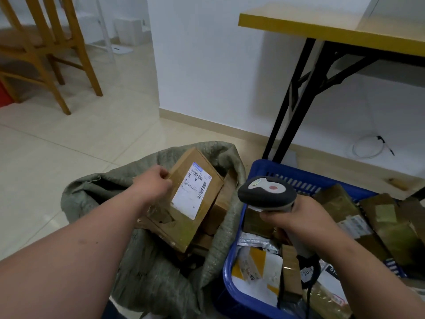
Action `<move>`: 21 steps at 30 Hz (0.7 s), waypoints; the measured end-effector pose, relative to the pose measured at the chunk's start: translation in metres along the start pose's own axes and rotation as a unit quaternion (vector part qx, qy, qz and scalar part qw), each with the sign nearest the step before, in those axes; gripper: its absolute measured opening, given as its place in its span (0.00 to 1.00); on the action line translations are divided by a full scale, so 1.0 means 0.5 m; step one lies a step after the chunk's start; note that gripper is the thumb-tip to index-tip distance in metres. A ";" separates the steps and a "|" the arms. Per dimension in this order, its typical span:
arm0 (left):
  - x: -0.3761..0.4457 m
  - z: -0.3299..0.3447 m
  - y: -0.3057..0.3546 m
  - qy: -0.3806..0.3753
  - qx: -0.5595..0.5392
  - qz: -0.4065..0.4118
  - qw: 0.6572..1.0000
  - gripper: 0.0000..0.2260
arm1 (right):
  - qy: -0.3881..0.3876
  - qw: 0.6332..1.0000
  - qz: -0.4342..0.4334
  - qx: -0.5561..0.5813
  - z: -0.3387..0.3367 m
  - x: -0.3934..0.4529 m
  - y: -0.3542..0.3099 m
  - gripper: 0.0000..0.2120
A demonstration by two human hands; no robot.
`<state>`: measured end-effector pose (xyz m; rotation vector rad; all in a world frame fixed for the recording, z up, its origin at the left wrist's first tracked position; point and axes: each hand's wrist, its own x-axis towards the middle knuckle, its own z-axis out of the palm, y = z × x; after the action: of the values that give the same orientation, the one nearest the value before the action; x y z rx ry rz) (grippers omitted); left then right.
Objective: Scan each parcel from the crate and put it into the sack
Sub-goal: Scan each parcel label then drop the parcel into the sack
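My left hand (154, 181) grips the far left corner of a brown cardboard parcel (184, 223) with a white barcode label, held tilted over the open mouth of the grey-green woven sack (147, 268). Other brown boxes (220, 203) lie inside the sack under it. My right hand (296, 218) holds a grey barcode scanner (266, 192) by its handle, above the left edge of the blue plastic crate (232, 284). The crate holds several parcels: brown boxes (340, 201) and white and yellow mailers (257, 270).
A folding table with a yellow top (333, 26) and black legs (289, 107) stands behind the crate against a white wall. A wooden chair (46, 49) is at the far left on the tiled floor. A coiled white cable (368, 147) lies under the table.
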<state>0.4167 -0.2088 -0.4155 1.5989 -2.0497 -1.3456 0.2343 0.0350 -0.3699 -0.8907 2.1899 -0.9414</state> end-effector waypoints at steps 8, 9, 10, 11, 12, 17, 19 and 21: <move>0.051 0.037 0.032 0.011 0.098 0.022 0.995 0.19 | 0.018 0.999 0.028 0.019 -0.007 0.026 0.025 0.06; 0.051 0.043 0.034 -0.004 0.142 0.017 0.990 0.20 | 0.016 0.999 0.031 0.022 -0.008 0.028 0.027 0.06; 0.049 0.050 0.034 -0.022 0.187 0.015 0.982 0.20 | 0.016 0.999 0.033 0.024 -0.010 0.031 0.028 0.06; 0.046 0.059 0.033 -0.037 0.215 0.017 0.976 0.20 | 0.015 0.999 0.036 0.025 -0.011 0.032 0.030 0.07; 0.044 0.067 0.032 -0.052 0.227 0.020 0.972 0.20 | 0.012 0.999 0.038 0.028 -0.012 0.033 0.030 0.07; 0.037 0.062 0.034 -0.036 0.140 0.036 0.989 0.20 | 0.007 0.998 0.041 0.041 -0.016 0.026 0.031 0.07; 0.029 0.055 0.035 -0.030 0.095 0.038 0.994 0.22 | 0.010 0.998 0.041 0.049 -0.022 0.019 0.033 0.07; 0.019 0.051 0.037 -0.020 0.075 0.043 0.996 0.21 | 0.014 0.998 0.039 0.056 -0.031 0.009 0.034 0.08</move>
<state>0.3844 -0.2040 -0.4194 1.5341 -2.2647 -1.2304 0.2145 0.0466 -0.3755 -0.7382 2.1555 -1.0342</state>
